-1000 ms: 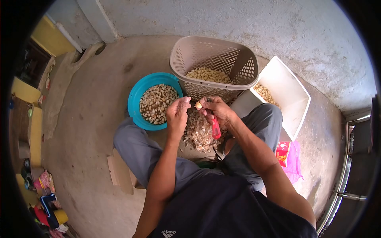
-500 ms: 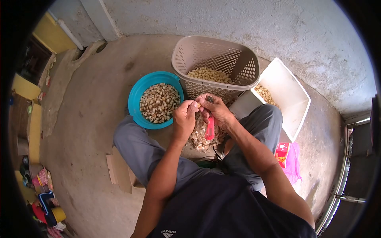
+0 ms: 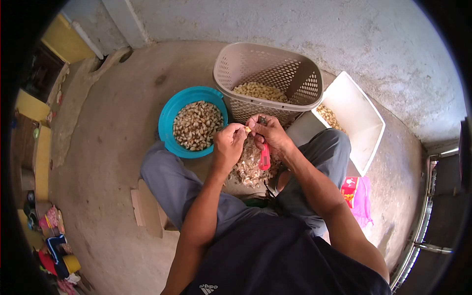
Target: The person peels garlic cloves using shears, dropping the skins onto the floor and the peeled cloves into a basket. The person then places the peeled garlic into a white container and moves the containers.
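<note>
My left hand (image 3: 229, 145) is closed in a pinch on a small pale yellow garlic clove (image 3: 248, 129). Closed around a red-handled knife (image 3: 265, 158), my right hand (image 3: 271, 133) also has its fingertips against the clove. The red handle points down below the palm; a bit of the dark blade shows above the fingers. Beneath both hands lies a heap of papery peels (image 3: 250, 169). Unpeeled cloves, whitish with brown ends, fill a blue basin (image 3: 168, 141) left of my hands. Peeled cloves (image 3: 260, 91) lie inside the brown perforated basket (image 3: 268, 104) just beyond them.
A white box (image 3: 363, 115) on its side at the right holds more pale cloves (image 3: 328, 116). Cardboard (image 3: 147, 209) lies by my left knee, and a pink bag (image 3: 362, 201) by the right. A wall (image 3: 275, 24) stands behind the basket. Cloth items (image 3: 56, 250) are at far left.
Both hands stay together at the clove, with a slight shift of the fingers. The red knife handle has swung slightly to the right. The containers look the same.
</note>
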A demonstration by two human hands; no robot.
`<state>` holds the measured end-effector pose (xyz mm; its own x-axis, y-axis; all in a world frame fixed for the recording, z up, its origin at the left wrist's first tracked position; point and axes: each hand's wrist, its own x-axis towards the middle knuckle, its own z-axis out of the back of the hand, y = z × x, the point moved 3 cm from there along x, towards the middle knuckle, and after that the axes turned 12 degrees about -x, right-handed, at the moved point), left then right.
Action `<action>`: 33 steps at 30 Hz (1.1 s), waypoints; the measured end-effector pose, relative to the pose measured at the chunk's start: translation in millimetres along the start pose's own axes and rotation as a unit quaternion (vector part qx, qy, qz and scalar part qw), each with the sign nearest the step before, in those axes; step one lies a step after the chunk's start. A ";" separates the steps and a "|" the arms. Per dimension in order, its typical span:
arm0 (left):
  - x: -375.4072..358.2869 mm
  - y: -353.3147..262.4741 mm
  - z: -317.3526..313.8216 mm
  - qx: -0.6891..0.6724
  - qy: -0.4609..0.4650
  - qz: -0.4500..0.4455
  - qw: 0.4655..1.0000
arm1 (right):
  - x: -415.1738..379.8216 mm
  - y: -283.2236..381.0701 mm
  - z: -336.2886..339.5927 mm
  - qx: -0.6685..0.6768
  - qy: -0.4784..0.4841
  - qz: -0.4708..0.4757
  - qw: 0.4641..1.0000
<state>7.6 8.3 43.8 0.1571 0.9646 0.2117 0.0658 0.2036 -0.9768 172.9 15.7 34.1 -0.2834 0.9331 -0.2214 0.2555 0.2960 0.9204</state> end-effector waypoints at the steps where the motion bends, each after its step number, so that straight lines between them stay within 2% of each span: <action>1: -0.1 0.2 0.3 -0.002 0.000 0.005 1.000 | -0.4 -0.5 -0.8 -0.002 -0.001 0.000 1.000; 6: 0.3 1.9 -1.2 -0.025 -0.004 -0.009 1.000 | -4.7 -0.7 -5.6 0.068 0.015 -0.034 0.997; 8: -1.3 11.7 -3.3 -0.082 -0.008 0.033 0.996 | -1.7 -9.0 -4.6 0.135 0.033 -0.063 0.988; 11: 0.0 29.3 -5.7 -0.119 -0.042 0.065 0.990 | -0.7 -9.2 -12.4 0.053 -0.064 -0.014 0.996; 12: 0.6 30.5 -6.2 -0.124 -0.058 0.071 0.988 | 1.5 -8.4 -12.7 0.019 -0.071 0.011 0.997; 15: 0.4 29.8 -7.8 -0.157 -0.091 0.078 0.980 | 1.9 -5.2 -12.1 -0.079 -0.041 0.048 0.995; 18: -1.5 26.9 -8.5 -0.192 -0.083 0.108 0.972 | 0.6 -4.3 -12.1 -0.159 -0.021 0.070 0.985; 21: -3.6 29.4 -11.4 -0.222 -0.074 0.122 0.965 | 3.4 -4.4 -5.7 -0.053 -0.015 0.012 0.998; 24: -2.8 27.0 -9.8 -0.227 -0.099 0.137 0.959 | 4.0 -0.7 0.1 0.009 -0.050 0.003 0.999; 27: -0.4 20.0 -3.3 -0.276 -0.110 0.142 0.944 | 5.0 1.4 6.7 0.011 -0.054 0.015 0.998; 31: 2.0 12.8 -2.0 -0.302 -0.127 0.139 0.934 | 6.6 -0.3 5.5 -0.079 -0.064 0.055 0.993; 33: 2.4 8.4 -5.2 -0.244 -0.097 0.130 0.956 | 5.3 1.6 2.9 -0.168 -0.078 0.082 0.979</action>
<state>13.6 11.5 36.2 0.0488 0.9945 -0.0926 0.5092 -0.1046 -0.8542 174.5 21.6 33.4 -0.1117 0.9901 -0.0845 -0.0394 0.0805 0.9960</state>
